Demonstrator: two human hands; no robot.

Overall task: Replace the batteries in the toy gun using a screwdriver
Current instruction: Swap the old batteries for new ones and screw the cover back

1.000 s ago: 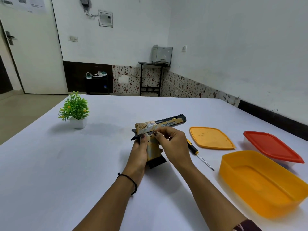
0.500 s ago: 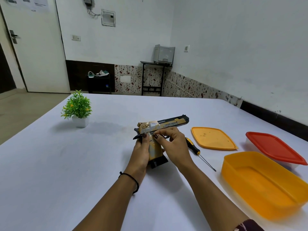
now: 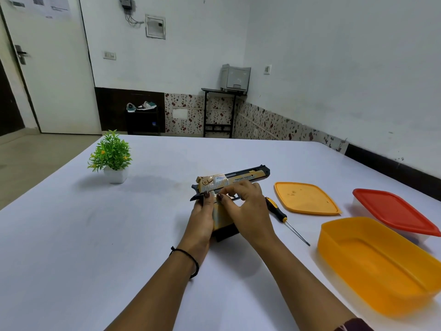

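A gold and black toy gun (image 3: 235, 179) stands on its black grip base in the middle of the white table (image 3: 71, 235), barrel pointing right and away. My left hand (image 3: 201, 219) wraps the back of the grip, thumb up near the rear of the slide. My right hand (image 3: 247, 211) covers the grip's right side, its fingertips pressed against the frame just under the slide. A screwdriver (image 3: 280, 215) with a black and yellow handle lies on the table to the right of my right hand, tip toward me. No batteries are in sight.
An orange lid (image 3: 306, 198) lies flat beyond the screwdriver. An open orange container (image 3: 381, 263) sits at the near right, and a clear box with a red lid (image 3: 396, 212) behind it. A small potted plant (image 3: 112, 157) stands at the far left.
Both hands stay on the gun's grip with only slight finger shifts. The view has tilted a little; the objects on the table have not moved.
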